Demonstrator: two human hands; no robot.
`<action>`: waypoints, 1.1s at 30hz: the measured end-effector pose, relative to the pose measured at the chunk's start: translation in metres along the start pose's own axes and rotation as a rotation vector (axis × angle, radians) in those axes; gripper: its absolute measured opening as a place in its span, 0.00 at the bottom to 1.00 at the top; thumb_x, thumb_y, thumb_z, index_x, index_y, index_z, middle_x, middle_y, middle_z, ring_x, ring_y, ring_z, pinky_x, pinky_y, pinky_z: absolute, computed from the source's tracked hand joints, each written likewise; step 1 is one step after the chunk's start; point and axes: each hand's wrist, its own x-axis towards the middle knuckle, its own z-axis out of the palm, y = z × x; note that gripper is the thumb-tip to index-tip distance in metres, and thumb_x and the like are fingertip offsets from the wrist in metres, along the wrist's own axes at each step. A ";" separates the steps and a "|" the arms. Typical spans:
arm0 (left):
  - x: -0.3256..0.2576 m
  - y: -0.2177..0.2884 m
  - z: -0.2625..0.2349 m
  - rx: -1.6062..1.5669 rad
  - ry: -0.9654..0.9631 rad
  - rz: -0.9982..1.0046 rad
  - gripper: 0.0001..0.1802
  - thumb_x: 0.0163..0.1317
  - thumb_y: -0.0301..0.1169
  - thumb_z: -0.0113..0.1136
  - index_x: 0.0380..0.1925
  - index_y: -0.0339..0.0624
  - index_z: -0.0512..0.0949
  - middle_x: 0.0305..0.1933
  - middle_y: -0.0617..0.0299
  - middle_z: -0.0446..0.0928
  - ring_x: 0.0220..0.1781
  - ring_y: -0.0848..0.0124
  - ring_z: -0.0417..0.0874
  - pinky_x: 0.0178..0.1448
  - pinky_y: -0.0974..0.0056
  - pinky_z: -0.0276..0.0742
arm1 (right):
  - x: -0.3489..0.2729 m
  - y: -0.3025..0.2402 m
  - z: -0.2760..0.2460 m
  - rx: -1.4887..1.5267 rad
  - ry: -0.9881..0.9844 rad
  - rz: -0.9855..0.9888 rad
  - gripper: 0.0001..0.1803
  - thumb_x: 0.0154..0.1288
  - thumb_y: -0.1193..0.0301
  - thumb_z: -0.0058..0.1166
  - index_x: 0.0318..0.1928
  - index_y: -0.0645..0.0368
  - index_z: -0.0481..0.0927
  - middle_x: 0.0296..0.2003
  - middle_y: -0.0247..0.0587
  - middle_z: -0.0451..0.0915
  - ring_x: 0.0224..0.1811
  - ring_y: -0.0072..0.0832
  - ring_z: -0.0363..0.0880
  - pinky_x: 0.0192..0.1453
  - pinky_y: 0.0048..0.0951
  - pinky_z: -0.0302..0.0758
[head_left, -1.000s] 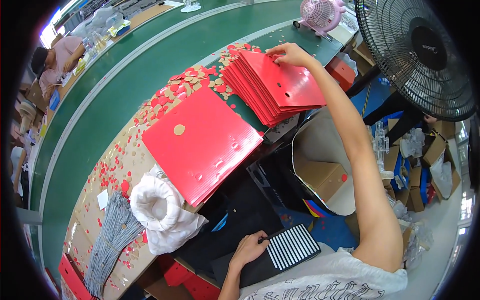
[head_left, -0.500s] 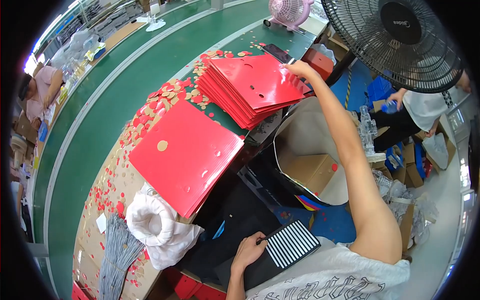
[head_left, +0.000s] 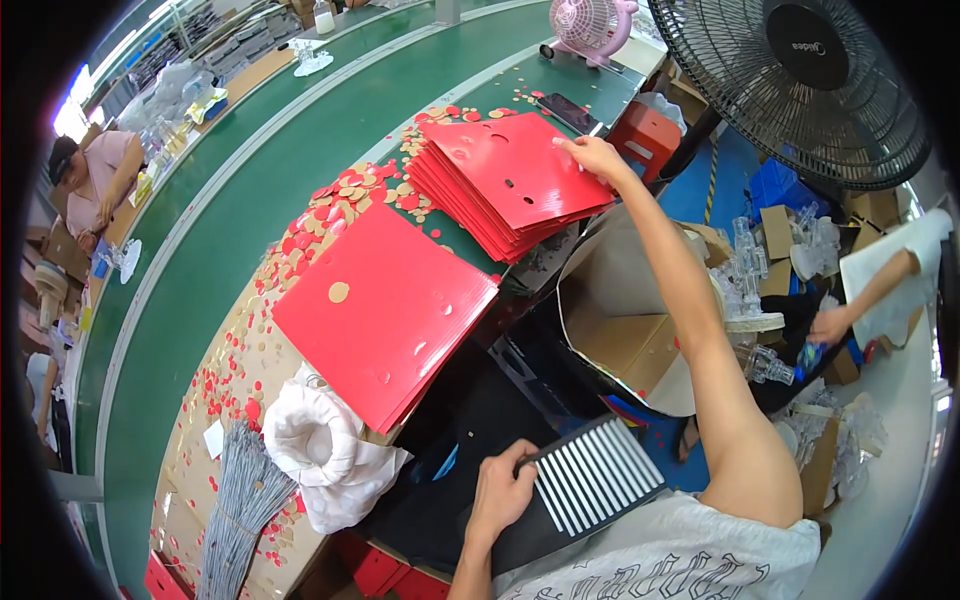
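**Red punched sheets: right hand at the far stack, left hand on a striped board**

Red punched sheets (head_left: 510, 185) lie fanned in a stack at the far end of the surface (head_left: 240, 350), at about 12 o'clock from the person. The right hand (head_left: 592, 156) reaches across with its fingers laid flat on the top sheet's right edge, a flat press rather than a closed grip; whether a fingertip has caught under the edge cannot be told. Half a second before, the same hand lay at the stack's right corner, so the reach is holding at the stack and, by judgement, a top sheet is being separated rather than carried off. The left hand (head_left: 505, 490), at 6 o'clock, is clenched on the edge of a black-and-white striped board (head_left: 590, 485) resting over the lap, unchanged from the earlier views. At 9 o'clock of the far stack sits a second, squared pile of red sheets (head_left: 385, 310), ringed by punched red and tan discs (head_left: 350, 195). Nearer, at 7 o'clock, lie a white cloth bundle (head_left: 325, 450) and grey cords (head_left: 235, 495). An open carton (head_left: 620, 330) stands below the right forearm.
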 end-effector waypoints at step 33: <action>0.205 0.150 -0.027 0.171 0.414 0.084 0.48 0.69 0.48 0.51 0.75 0.28 0.43 0.49 0.29 0.80 0.56 0.39 0.82 0.62 0.50 0.74 | -0.005 0.020 0.003 0.012 0.141 -0.228 0.41 0.56 0.39 0.61 0.55 0.64 0.83 0.60 0.58 0.78 0.62 0.46 0.78 0.67 0.39 0.72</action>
